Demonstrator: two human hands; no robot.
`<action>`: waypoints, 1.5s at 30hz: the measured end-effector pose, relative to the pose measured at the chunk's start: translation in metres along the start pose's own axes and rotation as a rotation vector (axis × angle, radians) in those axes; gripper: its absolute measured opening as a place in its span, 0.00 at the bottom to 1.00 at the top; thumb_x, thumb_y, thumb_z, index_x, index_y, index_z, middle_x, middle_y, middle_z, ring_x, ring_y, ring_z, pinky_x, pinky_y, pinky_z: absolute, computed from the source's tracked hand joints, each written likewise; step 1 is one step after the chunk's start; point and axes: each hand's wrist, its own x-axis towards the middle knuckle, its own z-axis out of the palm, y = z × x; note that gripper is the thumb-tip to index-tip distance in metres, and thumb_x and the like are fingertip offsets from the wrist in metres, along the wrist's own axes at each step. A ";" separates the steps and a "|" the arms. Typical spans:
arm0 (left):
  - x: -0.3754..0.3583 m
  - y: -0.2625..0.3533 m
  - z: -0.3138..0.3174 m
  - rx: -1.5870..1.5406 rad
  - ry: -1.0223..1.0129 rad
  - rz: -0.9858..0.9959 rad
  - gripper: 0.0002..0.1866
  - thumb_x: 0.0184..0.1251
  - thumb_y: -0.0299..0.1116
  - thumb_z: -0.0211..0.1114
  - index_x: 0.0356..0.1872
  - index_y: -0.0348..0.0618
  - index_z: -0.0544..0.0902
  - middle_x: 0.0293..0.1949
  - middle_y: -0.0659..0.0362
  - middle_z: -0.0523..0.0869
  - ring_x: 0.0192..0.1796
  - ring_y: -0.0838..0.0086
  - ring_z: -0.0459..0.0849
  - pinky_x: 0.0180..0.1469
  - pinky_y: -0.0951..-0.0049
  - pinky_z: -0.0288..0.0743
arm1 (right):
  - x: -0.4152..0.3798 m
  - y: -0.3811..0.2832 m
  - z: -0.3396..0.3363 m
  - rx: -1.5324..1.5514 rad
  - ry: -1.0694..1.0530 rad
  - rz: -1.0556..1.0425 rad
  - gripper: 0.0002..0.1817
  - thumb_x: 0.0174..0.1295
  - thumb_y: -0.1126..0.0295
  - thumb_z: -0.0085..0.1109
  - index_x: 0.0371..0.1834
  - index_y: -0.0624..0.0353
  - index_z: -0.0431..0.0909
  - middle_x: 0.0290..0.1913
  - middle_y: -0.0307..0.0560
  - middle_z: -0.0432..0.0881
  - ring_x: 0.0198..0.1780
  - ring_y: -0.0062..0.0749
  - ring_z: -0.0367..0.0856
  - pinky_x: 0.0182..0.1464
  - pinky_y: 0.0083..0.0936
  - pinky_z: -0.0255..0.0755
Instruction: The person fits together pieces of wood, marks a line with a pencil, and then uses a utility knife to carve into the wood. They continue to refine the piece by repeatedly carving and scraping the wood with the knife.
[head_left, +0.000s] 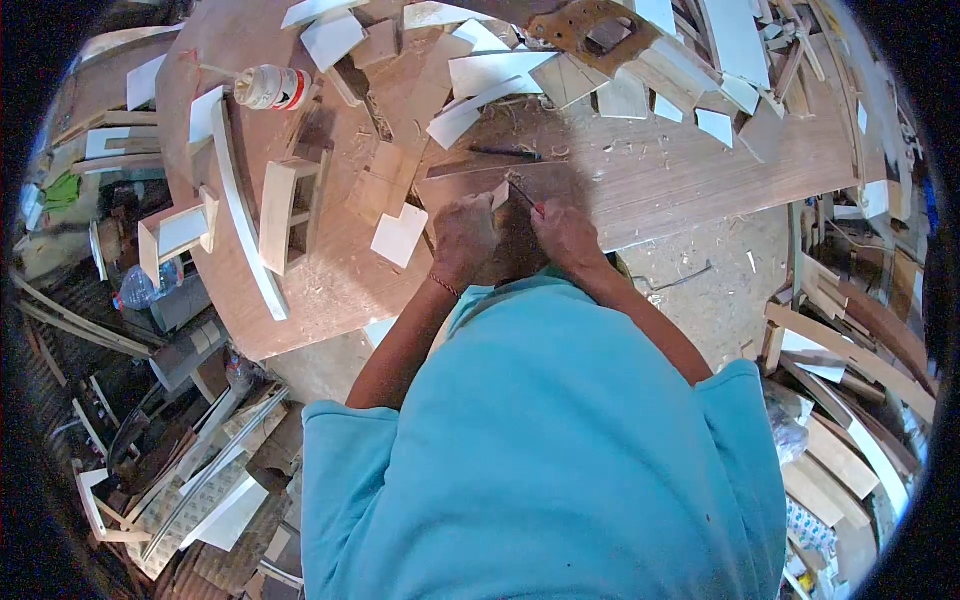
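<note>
At the near edge of the workbench (640, 205), my left hand (466, 238) is closed around a small wooden piece (501, 194), whose pale end shows past the fingers. My right hand (568, 238) grips a slim tool with a red handle (538, 211). Its thin dark shaft (520, 192) points up and left towards the wood; I cannot make out the tip's shape. Beyond both hands lies a dark, narrow tool (505, 153) among shavings. A white-faced offcut (400, 235) rests left of my left hand.
A jar with a red-and-white label (272, 88) stands at the back left. Wooden frames (290, 215) and a long curved strip (240, 200) lie left. A wooden saw handle (590, 35) sits among offcuts at the back. Wood is piled on the floor on both sides.
</note>
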 end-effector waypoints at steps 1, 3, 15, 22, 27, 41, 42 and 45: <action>0.000 0.000 0.002 -0.003 -0.002 0.007 0.12 0.46 0.28 0.56 0.34 0.44 0.80 0.23 0.50 0.79 0.28 0.58 0.79 0.30 0.63 0.72 | -0.001 -0.004 -0.004 -0.066 -0.063 0.106 0.17 0.58 0.58 0.44 0.33 0.61 0.73 0.28 0.60 0.77 0.32 0.54 0.76 0.35 0.45 0.69; -0.002 0.002 0.001 -0.025 0.008 0.011 0.09 0.45 0.29 0.56 0.30 0.42 0.79 0.23 0.51 0.79 0.27 0.59 0.79 0.29 0.63 0.72 | -0.002 -0.015 -0.011 -0.076 -0.061 0.129 0.16 0.58 0.58 0.44 0.33 0.61 0.73 0.29 0.59 0.77 0.33 0.53 0.76 0.37 0.44 0.69; -0.036 0.017 0.034 0.132 0.292 0.145 0.09 0.46 0.26 0.54 0.31 0.37 0.72 0.30 0.55 0.74 0.33 0.67 0.78 0.27 0.72 0.74 | 0.006 -0.001 -0.029 -0.034 -0.199 0.146 0.24 0.61 0.51 0.37 0.36 0.63 0.71 0.30 0.64 0.75 0.38 0.58 0.74 0.40 0.45 0.66; -0.036 0.021 0.034 0.117 0.270 0.058 0.09 0.48 0.26 0.54 0.33 0.35 0.72 0.30 0.54 0.74 0.33 0.66 0.77 0.32 0.72 0.75 | -0.004 0.016 -0.043 -0.020 -0.195 -0.072 0.19 0.62 0.55 0.37 0.39 0.62 0.64 0.32 0.62 0.76 0.35 0.55 0.75 0.35 0.44 0.66; -0.033 0.036 0.015 0.138 0.137 -0.068 0.10 0.46 0.27 0.56 0.32 0.34 0.72 0.30 0.53 0.73 0.34 0.65 0.76 0.32 0.72 0.74 | 0.001 0.017 -0.050 -0.100 -0.265 -0.094 0.19 0.62 0.54 0.36 0.39 0.61 0.63 0.29 0.62 0.76 0.32 0.56 0.75 0.33 0.46 0.66; -0.048 0.039 0.025 0.105 0.415 -0.233 0.22 0.47 0.29 0.56 0.47 0.35 0.69 0.41 0.52 0.70 0.45 0.61 0.71 0.45 0.68 0.69 | 0.039 -0.001 -0.074 -0.141 -0.137 -0.208 0.26 0.58 0.49 0.44 0.44 0.64 0.63 0.31 0.65 0.75 0.34 0.58 0.75 0.35 0.46 0.68; -0.050 0.040 0.024 0.057 0.379 -0.268 0.23 0.49 0.29 0.55 0.49 0.35 0.68 0.44 0.51 0.70 0.48 0.60 0.69 0.49 0.67 0.67 | 0.038 -0.003 -0.073 -0.079 -0.150 -0.163 0.27 0.56 0.49 0.46 0.45 0.64 0.63 0.32 0.65 0.75 0.36 0.57 0.75 0.37 0.45 0.68; -0.057 0.044 0.028 0.025 0.383 -0.299 0.23 0.50 0.31 0.54 0.51 0.35 0.68 0.49 0.51 0.68 0.53 0.59 0.67 0.54 0.65 0.63 | 0.037 -0.006 -0.079 -0.074 -0.140 -0.175 0.28 0.54 0.49 0.50 0.45 0.64 0.64 0.34 0.64 0.75 0.37 0.56 0.75 0.39 0.42 0.68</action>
